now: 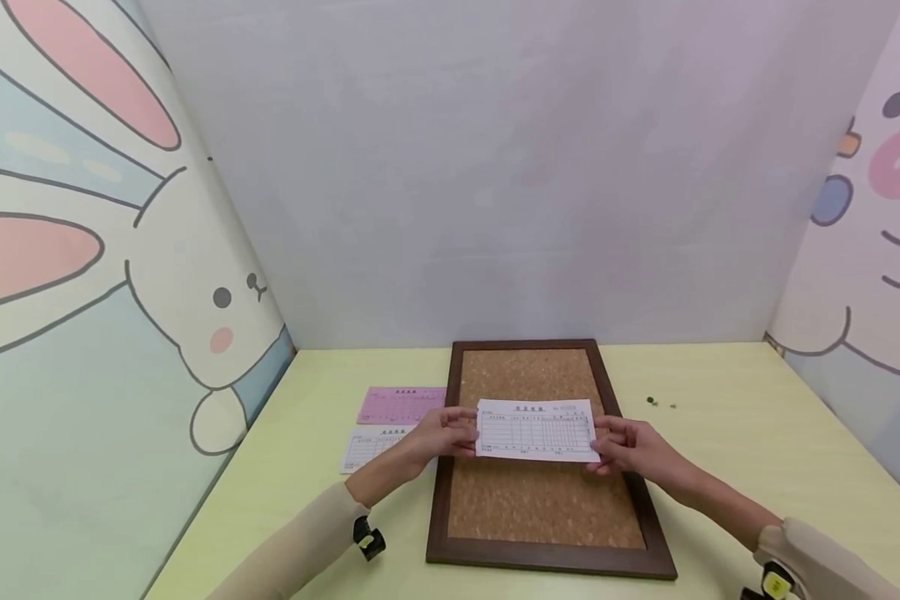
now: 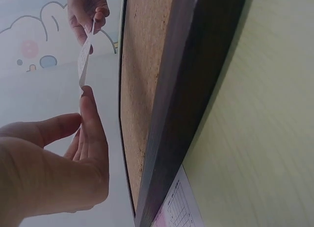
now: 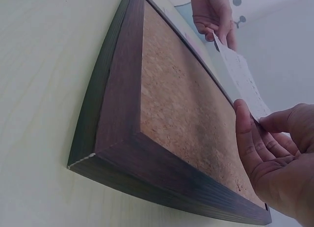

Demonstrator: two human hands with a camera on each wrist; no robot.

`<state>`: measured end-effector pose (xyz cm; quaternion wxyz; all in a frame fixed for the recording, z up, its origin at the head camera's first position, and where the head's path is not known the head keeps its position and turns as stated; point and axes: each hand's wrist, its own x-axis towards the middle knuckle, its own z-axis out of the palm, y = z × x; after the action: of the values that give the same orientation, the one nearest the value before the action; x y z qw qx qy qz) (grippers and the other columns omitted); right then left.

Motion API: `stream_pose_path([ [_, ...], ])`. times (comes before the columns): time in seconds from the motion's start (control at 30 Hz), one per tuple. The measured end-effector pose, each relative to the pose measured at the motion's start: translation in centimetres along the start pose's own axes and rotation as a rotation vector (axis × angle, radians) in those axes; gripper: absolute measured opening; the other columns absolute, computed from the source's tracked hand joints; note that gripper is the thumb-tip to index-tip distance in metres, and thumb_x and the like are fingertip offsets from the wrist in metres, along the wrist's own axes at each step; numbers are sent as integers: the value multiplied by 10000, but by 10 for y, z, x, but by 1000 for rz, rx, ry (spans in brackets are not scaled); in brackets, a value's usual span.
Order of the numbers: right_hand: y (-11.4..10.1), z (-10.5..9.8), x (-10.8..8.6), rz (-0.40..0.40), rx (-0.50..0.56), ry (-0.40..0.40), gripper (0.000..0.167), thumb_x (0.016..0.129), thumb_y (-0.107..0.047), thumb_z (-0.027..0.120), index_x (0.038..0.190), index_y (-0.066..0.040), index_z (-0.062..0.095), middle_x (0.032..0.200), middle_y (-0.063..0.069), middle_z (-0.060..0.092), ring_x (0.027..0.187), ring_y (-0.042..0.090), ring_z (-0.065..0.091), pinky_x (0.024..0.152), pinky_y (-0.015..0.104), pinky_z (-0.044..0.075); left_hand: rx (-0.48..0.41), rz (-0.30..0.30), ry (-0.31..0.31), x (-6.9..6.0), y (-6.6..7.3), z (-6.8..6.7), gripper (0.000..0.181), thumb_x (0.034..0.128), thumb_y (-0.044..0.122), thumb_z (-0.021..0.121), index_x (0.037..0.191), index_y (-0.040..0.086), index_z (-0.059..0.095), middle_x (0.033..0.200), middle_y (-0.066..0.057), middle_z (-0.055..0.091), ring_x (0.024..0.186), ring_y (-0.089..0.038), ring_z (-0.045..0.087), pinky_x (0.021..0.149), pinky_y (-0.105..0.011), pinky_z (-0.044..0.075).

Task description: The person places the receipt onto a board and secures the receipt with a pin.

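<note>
Above a cork board with a dark wooden frame, a white printed form is held out flat between both hands. My left hand pinches its left edge between thumb and fingers. At the opposite edge, my right hand pinches it the same way. In the left wrist view the form appears nearly edge-on, apart from the cork. The right wrist view shows the thumb of the right hand on one face and the fingers behind.
Left of the board lie a pink printed form and a second white form, partly covered by the left hand. Several small green pieces lie on the table to the right. A pale wall rises behind the board.
</note>
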<state>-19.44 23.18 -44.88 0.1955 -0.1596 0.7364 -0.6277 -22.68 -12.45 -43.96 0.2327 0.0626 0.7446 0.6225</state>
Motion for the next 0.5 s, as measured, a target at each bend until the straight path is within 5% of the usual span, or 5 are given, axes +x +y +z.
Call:
stream_pose_path([
  [0.5,2,-11,4,5,7,40,668,1036,-112,590,1501,210,233,1139,207,723,882,201,768,782,307,622,-32,4,-40,12,-2,1,436,990,162,672,1385,3,577,1018,-74,732,821,-114,710,838,-316,614],
])
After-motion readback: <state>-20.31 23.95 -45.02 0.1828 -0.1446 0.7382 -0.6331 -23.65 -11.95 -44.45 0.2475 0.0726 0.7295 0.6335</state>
